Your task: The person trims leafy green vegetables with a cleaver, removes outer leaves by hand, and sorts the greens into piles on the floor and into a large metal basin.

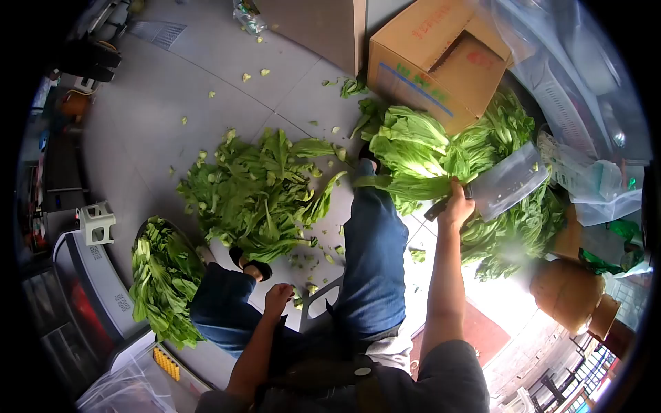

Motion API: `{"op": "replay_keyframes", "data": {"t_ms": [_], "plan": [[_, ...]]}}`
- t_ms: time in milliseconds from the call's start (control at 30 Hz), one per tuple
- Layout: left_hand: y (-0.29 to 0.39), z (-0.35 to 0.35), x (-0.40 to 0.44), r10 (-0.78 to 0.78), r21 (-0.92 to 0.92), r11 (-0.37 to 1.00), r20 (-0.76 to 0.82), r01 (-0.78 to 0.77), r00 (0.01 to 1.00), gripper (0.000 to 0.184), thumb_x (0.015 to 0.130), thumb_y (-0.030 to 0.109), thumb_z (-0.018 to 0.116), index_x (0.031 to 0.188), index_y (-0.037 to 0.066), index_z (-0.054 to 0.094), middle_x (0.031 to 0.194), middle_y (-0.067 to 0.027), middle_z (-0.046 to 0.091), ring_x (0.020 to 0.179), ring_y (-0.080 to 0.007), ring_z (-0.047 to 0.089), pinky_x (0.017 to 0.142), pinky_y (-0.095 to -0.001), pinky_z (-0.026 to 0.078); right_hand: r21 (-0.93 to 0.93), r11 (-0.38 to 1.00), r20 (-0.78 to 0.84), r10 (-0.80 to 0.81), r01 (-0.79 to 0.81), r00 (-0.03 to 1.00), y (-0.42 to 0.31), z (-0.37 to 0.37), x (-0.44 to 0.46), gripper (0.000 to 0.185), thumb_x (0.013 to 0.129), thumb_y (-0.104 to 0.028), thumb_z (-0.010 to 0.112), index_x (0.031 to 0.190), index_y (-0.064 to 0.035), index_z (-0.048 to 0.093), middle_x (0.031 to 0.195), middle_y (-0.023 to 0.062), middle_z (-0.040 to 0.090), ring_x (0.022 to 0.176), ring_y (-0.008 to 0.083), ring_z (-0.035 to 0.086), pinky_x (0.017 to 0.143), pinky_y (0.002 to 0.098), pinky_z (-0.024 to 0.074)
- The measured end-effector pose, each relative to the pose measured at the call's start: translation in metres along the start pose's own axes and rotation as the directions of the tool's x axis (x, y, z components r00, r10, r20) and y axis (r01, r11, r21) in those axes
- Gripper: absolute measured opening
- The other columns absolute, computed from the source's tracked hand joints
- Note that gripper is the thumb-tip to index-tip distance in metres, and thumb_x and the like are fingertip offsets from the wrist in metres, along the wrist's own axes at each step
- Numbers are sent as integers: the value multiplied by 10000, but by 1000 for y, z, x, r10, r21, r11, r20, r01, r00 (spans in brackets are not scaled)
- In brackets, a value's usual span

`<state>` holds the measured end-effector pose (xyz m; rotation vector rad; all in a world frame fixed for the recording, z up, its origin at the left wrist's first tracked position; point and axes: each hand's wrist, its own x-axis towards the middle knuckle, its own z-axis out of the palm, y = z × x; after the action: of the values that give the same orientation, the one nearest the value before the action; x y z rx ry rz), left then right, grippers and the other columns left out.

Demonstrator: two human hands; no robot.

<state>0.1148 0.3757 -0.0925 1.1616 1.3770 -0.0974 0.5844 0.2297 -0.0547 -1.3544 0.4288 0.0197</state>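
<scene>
My right hand [456, 205] is wrapped round the dark handle of a cleaver [511, 182], whose broad blade points to the right over the greens. Right by these fingers is a long leafy head of lettuce [413, 184]; whether they also grip it I cannot tell. Below and behind the blade lies a heap of whole leafy heads [506, 131]. My left hand [278, 299] is closed near my left knee, its fingers curled, and what may be inside is hidden. Between my feet and further out spreads a pile of loose trimmed leaves [265, 189].
A cardboard box [441, 58] rests against the heap. Another mass of greens [162, 275] fills a round container on the left, near a small white stool [96, 223]. Leaf scraps dot the grey tiles [227, 82]. Plastic bags [599, 186] and a brown jar [566, 292] stand right.
</scene>
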Motion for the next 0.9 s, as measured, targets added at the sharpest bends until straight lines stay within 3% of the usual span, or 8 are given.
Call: {"op": "replay_keyframes", "data": {"t_ms": [200, 433, 500, 567, 633, 700, 767, 900], "plan": [[76, 20, -20, 427, 9, 904, -80, -428, 901, 198, 854, 124, 558, 993, -17, 563, 920, -77, 622, 796, -102, 574, 719, -228, 450, 135, 990, 428, -25, -36, 904, -90, -4, -81, 462, 753, -21, 469, 1195, 93, 397, 1161, 206, 502, 1048, 273, 508, 905, 394, 411], [266, 88, -115, 845, 141, 418, 304, -898, 441, 541, 812, 330, 617, 1206, 10, 431, 1098, -197, 543, 1003, -298, 551, 837, -330, 429, 225, 865, 798, 101, -449, 594, -93, 25, -192, 122, 707, 70, 509, 751, -23, 444, 1025, 197, 577, 907, 247, 588, 797, 352, 475], [284, 100, -103, 703, 188, 493, 489, -850, 516, 556, 808, 315, 626, 1199, -22, 421, 956, -161, 592, 772, -241, 605, 671, -305, 468, 10, 933, 812, 202, -360, 547, -79, 19, -193, 116, 752, -36, 590, 833, 2, 516, 974, 163, 592, 688, 170, 582, 602, 276, 473], [282, 99, -84, 371, 111, 838, 602, -535, 707, 498, 820, 252, 614, 1168, -54, 432, 810, -97, 606, 568, -134, 552, 527, -251, 433, -199, 929, 763, 347, -313, 546, -88, 16, -191, 274, 789, -165, 651, 961, 34, 575, 901, 130, 608, 467, 111, 534, 394, 224, 427], [255, 87, -55, 312, -124, 948, 537, -292, 784, 377, 822, 130, 584, 1133, -47, 465, 755, -85, 602, 541, -95, 520, 509, -221, 423, -181, 940, 634, 337, -291, 696, -72, 11, -170, 404, 804, -219, 641, 1088, 51, 541, 771, 105, 614, 360, 124, 486, 259, 260, 351], [244, 67, -36, 283, -251, 950, 443, -185, 851, 253, 784, 61, 564, 1024, -19, 545, 780, -100, 601, 674, -140, 553, 648, -275, 446, -228, 893, 386, 449, -388, 805, -57, 5, -131, 309, 790, -169, 652, 1005, 38, 571, 755, 94, 606, 419, 129, 507, 332, 245, 391], [230, 52, -17, 188, -422, 906, 317, -39, 930, 239, 763, 51, 581, 998, 11, 563, 802, -83, 592, 706, -145, 550, 656, -274, 438, -6, 967, 147, 253, -255, 956, 25, -19, -58, 152, 760, -85, 655, 858, -1, 576, 717, 74, 591, 497, 128, 513, 429, 240, 409], [181, 28, 33, 129, -448, 892, 135, -56, 982, 182, 789, 103, 606, 952, 26, 584, 738, -53, 556, 625, -147, 521, 547, -278, 409, 150, 922, -60, 369, -357, 927, 103, -56, 59, 128, 689, 47, 599, 773, -19, 528, 615, 42, 505, 509, 124, 457, 468, 247, 390]]}}
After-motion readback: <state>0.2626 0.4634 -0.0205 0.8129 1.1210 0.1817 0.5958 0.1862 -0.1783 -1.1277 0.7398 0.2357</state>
